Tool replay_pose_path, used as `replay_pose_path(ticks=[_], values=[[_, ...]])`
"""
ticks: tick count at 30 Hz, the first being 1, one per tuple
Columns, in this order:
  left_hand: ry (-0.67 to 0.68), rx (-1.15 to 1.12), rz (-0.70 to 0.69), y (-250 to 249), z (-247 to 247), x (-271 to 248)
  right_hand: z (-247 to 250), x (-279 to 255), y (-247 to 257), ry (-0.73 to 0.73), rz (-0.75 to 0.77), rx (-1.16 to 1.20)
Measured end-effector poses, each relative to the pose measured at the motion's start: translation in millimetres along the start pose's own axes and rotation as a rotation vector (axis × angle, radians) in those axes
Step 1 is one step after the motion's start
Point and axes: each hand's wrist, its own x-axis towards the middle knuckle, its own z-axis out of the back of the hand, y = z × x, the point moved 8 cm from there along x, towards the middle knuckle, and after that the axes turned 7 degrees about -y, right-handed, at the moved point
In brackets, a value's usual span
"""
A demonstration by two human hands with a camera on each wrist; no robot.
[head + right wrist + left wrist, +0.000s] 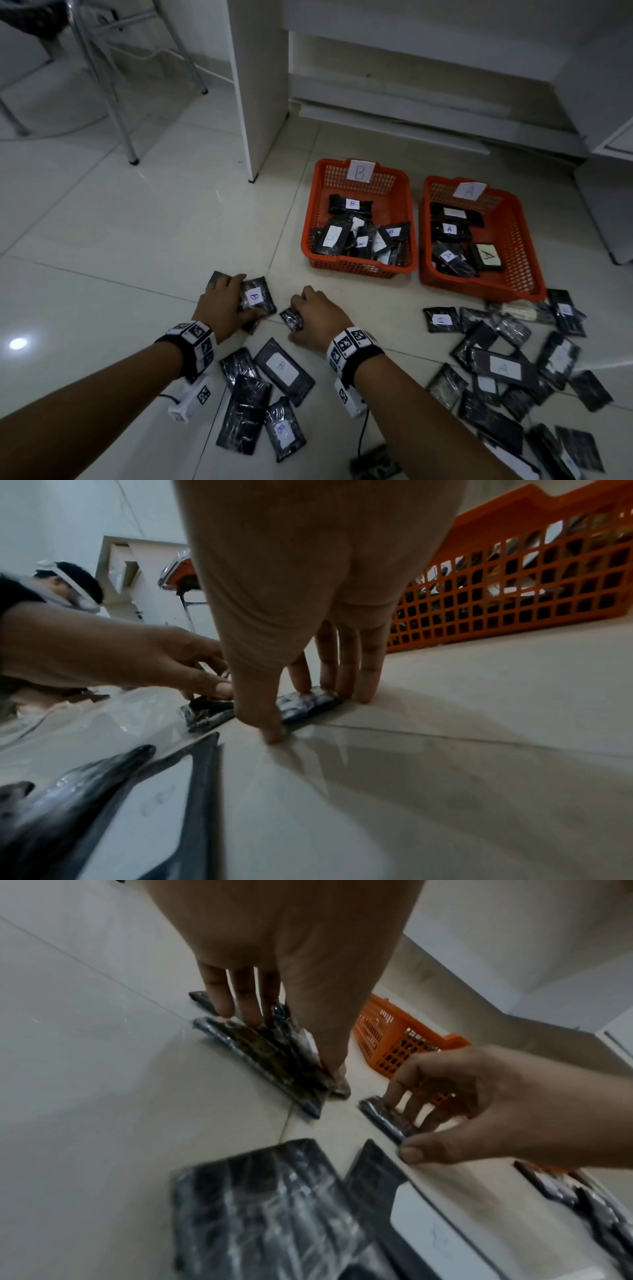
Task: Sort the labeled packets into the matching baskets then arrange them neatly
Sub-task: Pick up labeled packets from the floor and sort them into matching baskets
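Watching the feed rn, both hands are down on the tiled floor point(102, 212). Left hand point(222, 305) is on a small stack of black packets; the top one, the B packet point(256, 297), has its label facing up. From the left wrist cam the fingers point(245, 996) reach straight down the far side of the stack and the thumb comes down the near edge, so it's gripping the stack from both sides, w/ the stack still lying on the tile.

Right hand point(318, 317) is just beside it, pinching a small black packet point(292, 318). Fingers point(346, 664) on the far edge, thumb on the near edge, packet still flat on the floor afaict. Can't read its label, the hand covers it.

Two orange baskets sit further out, side by side: basket B point(409, 219) on the left w/ a jumble of packets piled toward its near end, basket A point(513, 233) on the right w/ a few A packets inside.

Loose stuff: a few packets near my wrists incl. a bigger B-labeled packet point(283, 370), plus a big messy pile of packets point(507, 370) on the right, in front of basket A, some labels up, lots face down.
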Motion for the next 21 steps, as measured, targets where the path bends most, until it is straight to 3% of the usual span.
replay_pose_path(ticks=[3,6,10,14,21], values=[[0.024,-0.186,0.027,-5,1,9,8,-7,-2,-0.076,-0.064,0.172],[0.016,-0.353,0.002,-20,10,9,21,-24,-24,-0.27,-0.271,0.674],[0.048,-0.707,0.047,-43,23,1,31,-55,-51,-0.352,-0.465,1.223],[0.016,-0.937,0.057,-73,51,-7,52,-75,-74,-0.483,-0.476,1.383],[0.021,-1.095,0.047,-102,65,-8,83,-92,-83,-0.586,-0.439,1.524]])
